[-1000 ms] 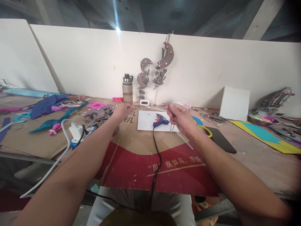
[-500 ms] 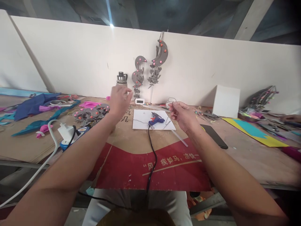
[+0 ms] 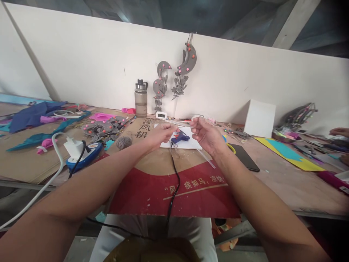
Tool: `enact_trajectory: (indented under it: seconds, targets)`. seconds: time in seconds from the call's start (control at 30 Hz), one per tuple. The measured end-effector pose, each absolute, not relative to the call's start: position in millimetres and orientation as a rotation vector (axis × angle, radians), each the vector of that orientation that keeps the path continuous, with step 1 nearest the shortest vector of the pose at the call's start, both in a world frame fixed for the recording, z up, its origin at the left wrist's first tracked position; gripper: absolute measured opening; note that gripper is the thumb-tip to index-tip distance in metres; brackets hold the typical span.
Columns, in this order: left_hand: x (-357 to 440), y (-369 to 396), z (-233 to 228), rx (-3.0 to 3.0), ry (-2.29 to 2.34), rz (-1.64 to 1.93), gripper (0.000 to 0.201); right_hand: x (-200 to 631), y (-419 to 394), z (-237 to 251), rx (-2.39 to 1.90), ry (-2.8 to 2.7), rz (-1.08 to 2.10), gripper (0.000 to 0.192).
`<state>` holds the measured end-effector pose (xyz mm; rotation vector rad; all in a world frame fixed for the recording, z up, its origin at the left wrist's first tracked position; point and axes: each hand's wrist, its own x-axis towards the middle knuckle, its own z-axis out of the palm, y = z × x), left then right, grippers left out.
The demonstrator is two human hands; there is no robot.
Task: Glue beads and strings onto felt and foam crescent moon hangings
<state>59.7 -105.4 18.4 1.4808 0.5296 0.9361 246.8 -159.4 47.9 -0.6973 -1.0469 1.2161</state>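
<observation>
Over the left part of the white board [image 3: 165, 145], my left hand [image 3: 162, 136] is closed in a pinch; what sits between its fingertips is too small to make out. Across a short gap, my right hand [image 3: 207, 135] pinches a thin strand of grey yarn [image 3: 202, 116], which shows at its fingertips. Between and below both hands, a blue glue gun [image 3: 182, 137] lies on the board, its black cord [image 3: 176, 174] running down toward my lap. A clear glue stick [image 3: 207, 160] lies beside my right wrist. Left of my left hand rests a grey yarn ball [image 3: 124, 142].
Grey moon-shaped hangings [image 3: 188, 62] hang on the white partition. A water bottle [image 3: 141, 100] and small clock [image 3: 161, 115] stand at the back. A power strip [image 3: 87, 154] is left, a phone [image 3: 244, 158] right. Another person's hand [image 3: 339, 132] shows far right.
My left hand has come down and right, from before the bottle to near my right hand. The bottle and yarn ball are now uncovered. My right hand stays about in place.
</observation>
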Motion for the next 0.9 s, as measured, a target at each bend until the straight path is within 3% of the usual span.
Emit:
enact_trajectory:
  seconds: [0.23, 0.47, 0.63, 0.8, 0.9]
  targets:
    - [41, -92, 27, 1.55, 0.611, 0.918, 0.032, 277, -159, 66, -0.602, -0.945, 1.115, 0.015]
    - [23, -106, 49, 1.905, 0.594, 0.267, 0.044, 304, -156, 76, -0.605, -0.842, 0.882, 0.018]
    - [-6, -91, 66, 2.081, 0.997, 0.347, 0.037, 333, -155, 86, -0.479, -0.478, 0.685, 0.036]
    - [-37, -57, 61, 2.314, 1.585, 0.613, 0.036, 339, -163, 93, -0.398, -0.344, 0.629, 0.038]
    - [-52, -43, 54, 2.396, 1.772, 0.317, 0.048, 336, -162, 90, -0.399, -0.423, 0.604, 0.038]
